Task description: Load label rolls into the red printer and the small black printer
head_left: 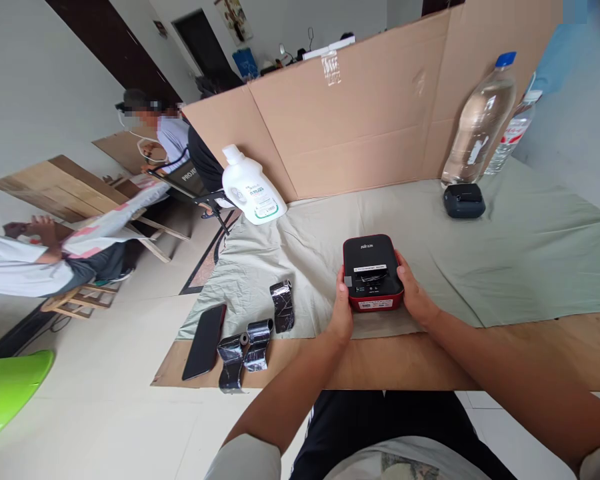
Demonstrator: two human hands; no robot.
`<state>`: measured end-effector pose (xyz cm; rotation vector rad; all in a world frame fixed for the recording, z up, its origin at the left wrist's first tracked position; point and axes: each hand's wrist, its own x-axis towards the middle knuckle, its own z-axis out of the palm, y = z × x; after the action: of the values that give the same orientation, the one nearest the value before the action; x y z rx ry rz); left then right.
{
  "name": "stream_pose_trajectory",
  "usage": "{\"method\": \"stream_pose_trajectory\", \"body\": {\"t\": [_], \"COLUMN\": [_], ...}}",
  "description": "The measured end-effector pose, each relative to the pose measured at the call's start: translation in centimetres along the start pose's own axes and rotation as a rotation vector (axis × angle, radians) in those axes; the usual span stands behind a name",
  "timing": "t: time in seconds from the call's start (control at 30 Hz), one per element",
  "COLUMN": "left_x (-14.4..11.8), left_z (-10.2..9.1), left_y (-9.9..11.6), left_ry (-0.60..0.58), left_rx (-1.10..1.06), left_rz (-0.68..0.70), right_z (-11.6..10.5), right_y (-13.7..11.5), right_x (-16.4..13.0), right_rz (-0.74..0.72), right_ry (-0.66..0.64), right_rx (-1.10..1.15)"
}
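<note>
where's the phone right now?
Head view, lower left: the black phone lies at the table's left front edge, half on the green cloth, just left of the black ribbon rolls, well left of the left hand.

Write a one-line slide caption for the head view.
Both hands, left and right, grip a black and red label printer on a cloth-covered table.

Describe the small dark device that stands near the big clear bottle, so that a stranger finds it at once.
Start at the cardboard wall behind the green cloth. Before the tall water bottle lies the dark device. Unlike the black-and-red printer held between both hands, it is all dark and untouched.
</note>
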<state>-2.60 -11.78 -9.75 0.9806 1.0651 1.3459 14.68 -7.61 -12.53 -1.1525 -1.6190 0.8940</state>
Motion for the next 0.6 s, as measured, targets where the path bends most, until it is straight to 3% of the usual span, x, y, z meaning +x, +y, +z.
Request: {"method": "stream_pose_trajectory", "body": {"t": [0.07,0.2,0.27,0.6], "left_x": [0.5,2.6,3.4,3.9], "left_z": [-0.2,-0.5,-0.4,0.0], "left_y": [0.3,1.7,2.4,2.9], "left_ry": [0.014,0.066,0.075,0.1], "left_rx": [-0.045,-0.044,-0.062,-0.118], "left_rz": [0.025,-0.027,-0.029,-0.047], "right_z": [-0.9,-1.9,-1.9,-0.6], "right_y": [-1.4,-3.6,-3.8,-2.6], "right_x": [0.1,0.2,-0.1,-1.1], "right_rz": [-0.053,-0.355,-0.436,-0.467], "right_ry": [0.064,0.144,0.15,0.176], "right_rx": [-0.037,-0.276,-0.371,-0.547]}}
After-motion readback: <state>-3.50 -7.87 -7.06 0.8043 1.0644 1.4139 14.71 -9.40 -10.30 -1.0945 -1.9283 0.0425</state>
